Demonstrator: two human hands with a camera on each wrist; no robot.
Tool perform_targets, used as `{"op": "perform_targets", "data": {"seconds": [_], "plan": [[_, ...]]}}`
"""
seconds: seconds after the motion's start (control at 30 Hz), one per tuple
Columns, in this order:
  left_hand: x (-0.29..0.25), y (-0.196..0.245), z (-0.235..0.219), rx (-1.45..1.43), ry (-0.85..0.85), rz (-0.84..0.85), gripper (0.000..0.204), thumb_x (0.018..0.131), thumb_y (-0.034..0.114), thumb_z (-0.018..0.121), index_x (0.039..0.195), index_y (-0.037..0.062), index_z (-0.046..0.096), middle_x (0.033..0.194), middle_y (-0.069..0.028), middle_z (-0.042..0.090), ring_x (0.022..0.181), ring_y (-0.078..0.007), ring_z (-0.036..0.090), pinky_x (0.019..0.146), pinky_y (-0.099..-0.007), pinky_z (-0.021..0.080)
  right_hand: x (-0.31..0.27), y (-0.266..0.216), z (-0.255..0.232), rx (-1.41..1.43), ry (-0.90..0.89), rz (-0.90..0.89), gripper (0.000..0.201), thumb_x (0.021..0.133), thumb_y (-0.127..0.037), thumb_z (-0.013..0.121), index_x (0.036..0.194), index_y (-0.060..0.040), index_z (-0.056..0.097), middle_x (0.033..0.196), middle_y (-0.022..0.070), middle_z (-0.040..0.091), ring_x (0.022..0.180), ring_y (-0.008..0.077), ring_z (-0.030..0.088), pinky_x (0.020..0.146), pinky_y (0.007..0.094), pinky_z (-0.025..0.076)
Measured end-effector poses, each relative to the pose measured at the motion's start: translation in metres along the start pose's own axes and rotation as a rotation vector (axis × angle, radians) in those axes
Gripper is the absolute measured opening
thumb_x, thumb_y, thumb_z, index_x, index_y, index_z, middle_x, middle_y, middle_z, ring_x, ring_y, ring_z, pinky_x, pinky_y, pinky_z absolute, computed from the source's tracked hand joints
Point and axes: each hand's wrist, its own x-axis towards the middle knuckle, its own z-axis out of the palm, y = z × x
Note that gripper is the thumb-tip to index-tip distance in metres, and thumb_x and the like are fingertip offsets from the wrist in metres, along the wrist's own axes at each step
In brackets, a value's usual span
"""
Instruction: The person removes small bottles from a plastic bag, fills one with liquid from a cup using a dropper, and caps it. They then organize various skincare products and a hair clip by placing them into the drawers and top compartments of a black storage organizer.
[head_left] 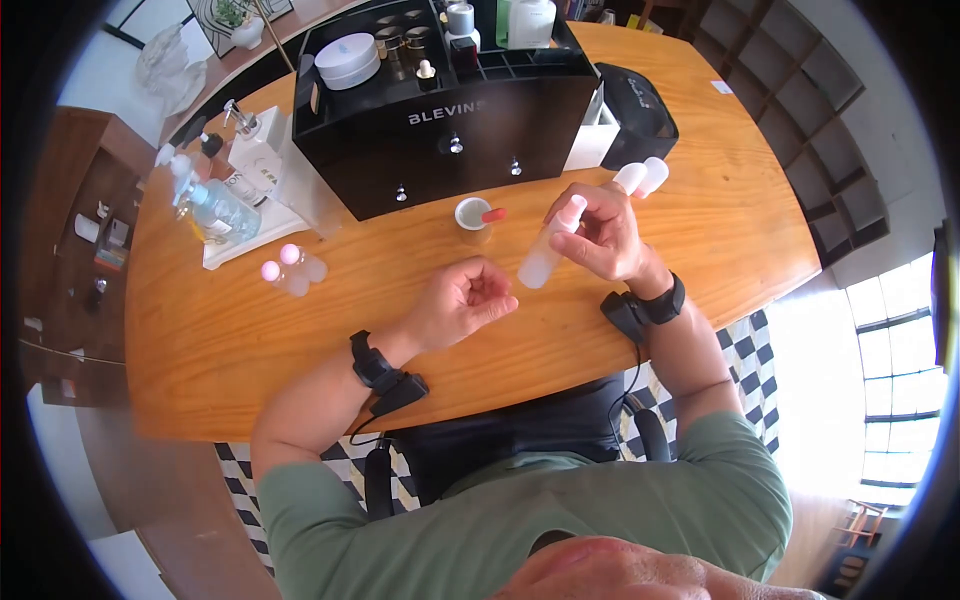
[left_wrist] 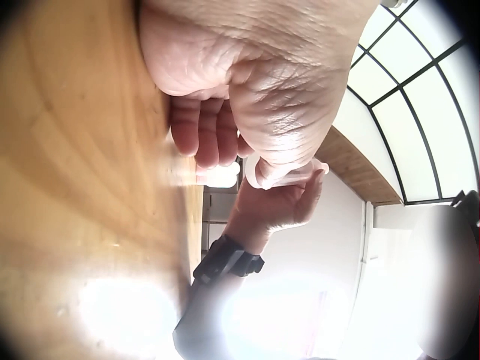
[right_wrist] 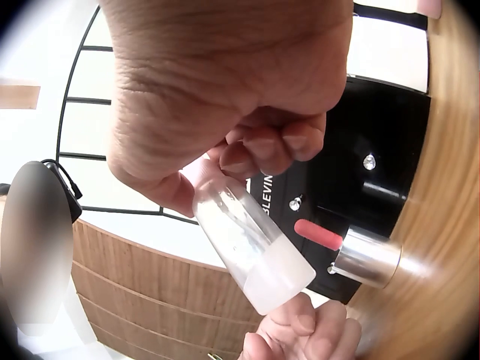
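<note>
My right hand (head_left: 605, 235) pinches a small clear spray bottle (head_left: 538, 264) near its pink top, holding it tilted above the table. In the right wrist view the bottle (right_wrist: 251, 247) has cloudy whitish liquid in its lower part. My left hand (head_left: 462, 303) is low over the tabletop, close to the bottle's base, its fingers loosely curled around nothing. Beyond the hands stands a small cup (head_left: 474, 212) with a red-pink spatula (head_left: 495, 214) sticking out over its rim; in the right wrist view the cup (right_wrist: 367, 257) looks silvery.
A black drawer organizer (head_left: 380, 160) lettered BLEVINS stands behind, carrying cosmetics. Two small pink-capped bottles (head_left: 300, 270) are at the left, near a white tray (head_left: 250, 243) of pump bottles. Two white rounded items (head_left: 642, 178) sit just past my right hand, below a black case (head_left: 638, 115).
</note>
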Motion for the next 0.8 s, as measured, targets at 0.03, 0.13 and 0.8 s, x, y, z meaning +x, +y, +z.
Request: {"op": "perform_targets", "data": {"seconds": [0.03,0.13,0.8], "plan": [[0.000,0.002,0.000,-0.002,0.001,0.006,0.021,0.096,0.018,0.078,0.102,0.0035,0.063,0.096,0.0005,0.066,0.084,-0.0053,0.064,0.076,-0.0218,0.054,0.000,0.001,-0.003,-0.005,-0.004,-0.002,0.011,0.084,-0.005,0.073,0.077,-0.0045,0.066,0.055,-0.0056,0.046,0.047,0.0037,0.037,0.047,0.0251,0.027],[0.000,0.004,-0.001,0.039,0.009,-0.014,0.012,0.097,0.009,0.073,0.102,0.0029,0.064,0.092,0.0003,0.066,0.082,-0.0064,0.064,0.075,-0.0228,0.054,0.004,-0.002,-0.016,-0.038,0.058,-0.020,0.012,0.086,-0.005,0.072,0.077,-0.0035,0.065,0.057,-0.0074,0.046,0.051,0.0018,0.037,0.048,0.0243,0.027],[0.002,-0.003,-0.009,-0.022,0.239,0.222,0.013,0.099,0.006,0.069,0.089,0.0054,0.061,0.077,0.0033,0.060,0.066,-0.0021,0.052,0.058,-0.0186,0.042,0.016,0.012,-0.055,-0.578,0.543,0.268,0.032,0.084,-0.021,0.083,0.069,0.0001,0.063,0.055,0.0083,0.056,0.050,0.0169,0.052,0.053,0.0305,0.045]]}}
